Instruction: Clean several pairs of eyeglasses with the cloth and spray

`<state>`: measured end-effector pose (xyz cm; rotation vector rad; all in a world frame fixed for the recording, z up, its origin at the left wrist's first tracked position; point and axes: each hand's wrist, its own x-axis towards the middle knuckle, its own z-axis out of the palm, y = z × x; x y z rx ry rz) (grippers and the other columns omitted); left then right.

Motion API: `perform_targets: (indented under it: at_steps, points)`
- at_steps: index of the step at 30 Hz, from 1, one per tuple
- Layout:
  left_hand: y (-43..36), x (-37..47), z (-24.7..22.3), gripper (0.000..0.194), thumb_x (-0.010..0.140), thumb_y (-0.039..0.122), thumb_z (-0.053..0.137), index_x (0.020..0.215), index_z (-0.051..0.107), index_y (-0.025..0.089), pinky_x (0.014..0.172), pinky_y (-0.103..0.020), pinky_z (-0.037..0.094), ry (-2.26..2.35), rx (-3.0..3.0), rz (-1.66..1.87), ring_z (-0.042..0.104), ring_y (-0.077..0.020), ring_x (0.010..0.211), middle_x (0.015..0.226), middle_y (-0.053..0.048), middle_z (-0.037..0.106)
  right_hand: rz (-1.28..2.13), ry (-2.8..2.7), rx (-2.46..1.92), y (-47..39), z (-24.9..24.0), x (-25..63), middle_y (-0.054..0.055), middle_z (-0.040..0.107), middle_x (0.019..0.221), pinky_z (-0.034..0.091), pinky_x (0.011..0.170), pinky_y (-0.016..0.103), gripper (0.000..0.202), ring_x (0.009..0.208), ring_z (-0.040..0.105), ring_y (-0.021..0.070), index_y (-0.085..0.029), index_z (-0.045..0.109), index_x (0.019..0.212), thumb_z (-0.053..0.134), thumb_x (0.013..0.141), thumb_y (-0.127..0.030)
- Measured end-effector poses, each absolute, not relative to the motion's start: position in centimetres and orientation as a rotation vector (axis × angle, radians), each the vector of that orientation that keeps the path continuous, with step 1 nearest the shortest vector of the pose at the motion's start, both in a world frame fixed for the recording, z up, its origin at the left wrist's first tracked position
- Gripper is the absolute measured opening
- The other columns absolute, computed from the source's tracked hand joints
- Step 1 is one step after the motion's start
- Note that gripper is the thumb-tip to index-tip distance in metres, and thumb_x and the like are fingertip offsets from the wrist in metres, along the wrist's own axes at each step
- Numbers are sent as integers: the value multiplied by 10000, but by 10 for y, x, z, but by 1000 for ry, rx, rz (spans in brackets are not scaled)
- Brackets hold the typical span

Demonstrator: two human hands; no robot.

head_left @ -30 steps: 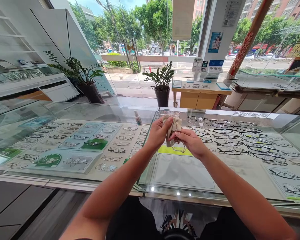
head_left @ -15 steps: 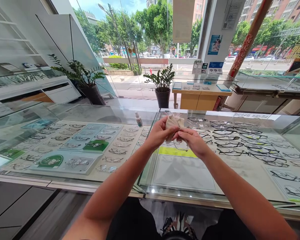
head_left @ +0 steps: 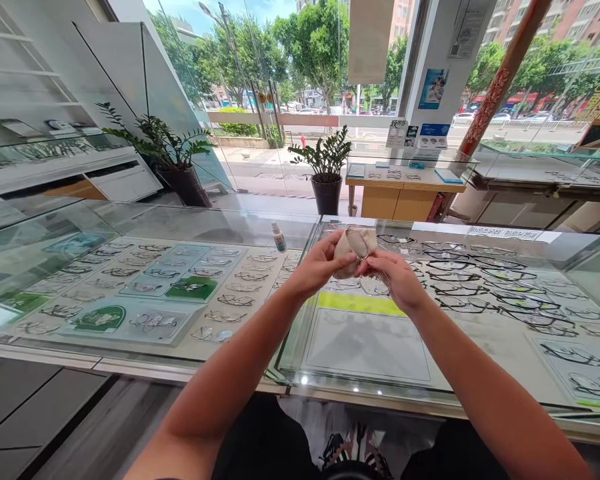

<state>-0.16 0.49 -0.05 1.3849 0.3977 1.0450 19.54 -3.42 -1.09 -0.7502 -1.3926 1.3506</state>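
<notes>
A little spray bottle stands near the back of the glass surface. The left hand squeezes a tan cloth. The right hand pinches thin eyeglasses up over the surface; cloth and fingers hide part of them. The glass case below holds rows of glasses. Past it, a dark pot holds a green plant.

Eyewear shop, glass display counter, rows of spectacle frames, street-facing windows
</notes>
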Motion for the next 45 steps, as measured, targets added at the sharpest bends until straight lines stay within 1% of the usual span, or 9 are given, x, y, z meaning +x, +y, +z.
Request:
perform_targets:
  at_steps: [8,13,17,20,23,28,32,39,45]
  points:
    - [-7,11,-1,476,885,611,816,854,602,186,474,-237,409,537,1340,1262,500,-96,432,560,47,580,1333,-1483,-722,-43,-20,174,58,753,886,430,866,383,332,853,573,212,-218,809,839,713,942,-519]
    - [6,4,-6,543,878,676,788,802,659,154,565,-251,468,567,1366,1250,590,-126,577,672,-15,666,1282,-1499,-766,-38,-14,185,50,727,846,427,861,379,321,841,569,213,-217,805,809,680,949,-478]
    - [13,-4,-5,449,868,547,858,1005,729,139,764,-292,555,438,1391,1090,690,-174,786,879,-65,747,1332,-1445,-767,-33,-10,197,55,739,825,426,841,375,304,823,580,215,-215,798,767,659,934,-427]
    - [9,-5,-3,483,815,433,927,1152,718,158,776,-284,558,436,1406,1054,707,-178,833,979,-73,763,1340,-1395,-756,-33,-12,194,58,745,837,418,844,374,292,828,562,212,-219,807,766,660,931,-411]
    - [3,0,-3,453,807,435,932,1079,691,165,645,-253,515,483,1389,1132,649,-133,651,815,-22,734,1327,-1408,-733,-36,-17,186,55,744,852,417,857,380,297,827,550,210,-227,813,790,683,936,-451]
    - [-2,10,-8,492,881,632,809,848,620,179,490,-241,378,587,1354,1263,514,-100,460,588,29,616,1274,-1466,-755,-42,-22,174,52,726,829,419,859,384,346,841,560,217,-223,799,798,695,945,-518]
    - [1,13,-11,588,835,733,795,778,618,175,489,-241,363,662,1263,1298,494,-93,486,582,27,598,1273,-1427,-769,-41,-23,173,51,722,852,424,869,385,360,848,569,219,-223,813,826,693,944,-542]
    - [9,13,-11,595,792,701,852,997,753,151,719,-246,525,598,1092,1297,656,-140,775,825,-17,737,1240,-1323,-756,-33,-15,191,57,694,965,445,879,371,294,943,578,230,-247,821,820,696,937,-487]
    - [8,13,-17,608,774,724,850,881,726,139,630,-236,445,658,1160,1149,562,-112,656,725,-3,673,1062,-1190,-798,-30,-2,206,65,620,1144,442,804,350,245,1013,534,234,-272,820,859,705,925,-478]
